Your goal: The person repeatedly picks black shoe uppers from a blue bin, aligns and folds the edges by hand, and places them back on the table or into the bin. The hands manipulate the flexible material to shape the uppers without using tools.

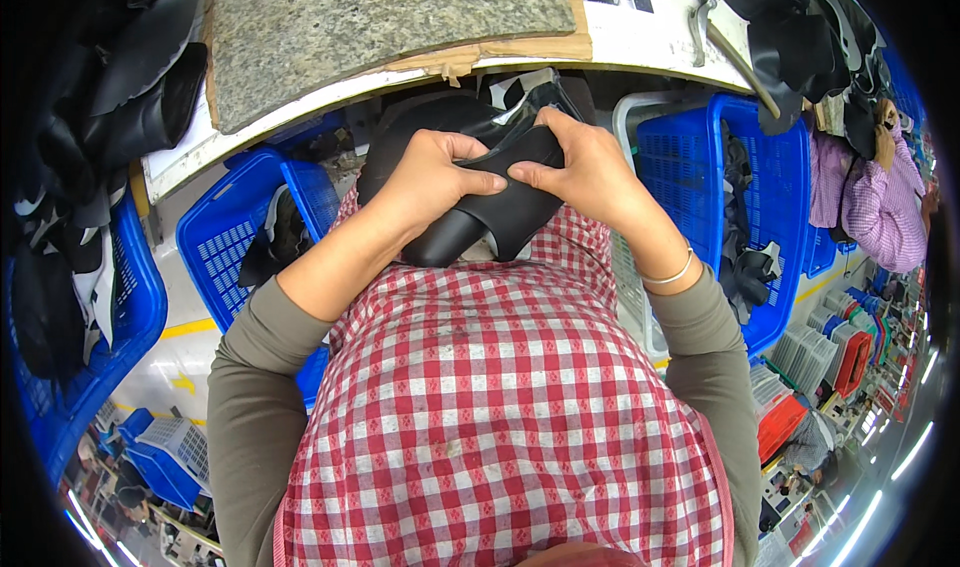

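Note:
Over my lap, both hands grip a black leather piece that looks like a shoe upper, with some light lining showing at its edges. My left hand pinches its left side, thumb pressed on top and fingers curled out of sight beneath. On the other side, my right hand holds it with the thumb flat on the surface and the index finger at the upper edge. The two thumb tips lie close together, a little apart. A light bangle circles my right wrist.
Ahead is a white worktable bearing a speckled stone slab and a wooden-handled tool. Black leather pieces pile up at its left. Blue baskets with black pieces stand on both sides. A person in a checked shirt works at far right.

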Motion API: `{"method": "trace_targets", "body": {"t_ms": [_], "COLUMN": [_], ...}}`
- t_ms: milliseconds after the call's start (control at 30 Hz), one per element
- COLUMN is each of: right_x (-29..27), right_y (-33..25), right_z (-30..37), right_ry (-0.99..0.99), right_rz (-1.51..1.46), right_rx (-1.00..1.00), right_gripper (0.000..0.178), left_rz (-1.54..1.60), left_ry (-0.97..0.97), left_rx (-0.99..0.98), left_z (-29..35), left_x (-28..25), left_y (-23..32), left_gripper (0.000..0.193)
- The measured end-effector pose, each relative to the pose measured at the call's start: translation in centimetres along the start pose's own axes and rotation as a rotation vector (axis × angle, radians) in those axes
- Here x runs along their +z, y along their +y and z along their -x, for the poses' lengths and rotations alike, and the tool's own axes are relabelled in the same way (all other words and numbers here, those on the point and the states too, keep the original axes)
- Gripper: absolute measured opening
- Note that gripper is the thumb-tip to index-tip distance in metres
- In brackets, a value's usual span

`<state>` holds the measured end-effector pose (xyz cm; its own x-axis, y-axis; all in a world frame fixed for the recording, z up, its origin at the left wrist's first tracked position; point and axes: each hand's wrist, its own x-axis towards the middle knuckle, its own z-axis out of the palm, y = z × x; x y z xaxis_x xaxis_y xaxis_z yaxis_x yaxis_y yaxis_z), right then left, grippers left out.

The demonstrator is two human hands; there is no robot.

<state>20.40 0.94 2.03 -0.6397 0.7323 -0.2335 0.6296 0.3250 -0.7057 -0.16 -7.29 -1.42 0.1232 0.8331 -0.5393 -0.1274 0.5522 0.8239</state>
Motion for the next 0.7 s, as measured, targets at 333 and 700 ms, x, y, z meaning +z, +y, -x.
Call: {"method": "trace_targets", "body": {"t_ms": [333, 700], "right_x": [0.0, -0.6], "right_y": [2.6, 3.5], "right_z": [0.8, 1.7], "right_ry": [0.109, -0.006], "right_rz": [-0.443, -0.503], "right_rx": [0.056, 0.083], "right_gripper": [0.034, 0.024], "left_rz": [-0.217, -0.157], "left_ry": [-0.055, -0.122], "left_rx": [0.189, 0.206], "left_z": [0.0, -0.2], "left_x": [0.0, -0.9], "left_y": [-0.6, -0.6], "left_gripper": [0.034, 0.049]}}
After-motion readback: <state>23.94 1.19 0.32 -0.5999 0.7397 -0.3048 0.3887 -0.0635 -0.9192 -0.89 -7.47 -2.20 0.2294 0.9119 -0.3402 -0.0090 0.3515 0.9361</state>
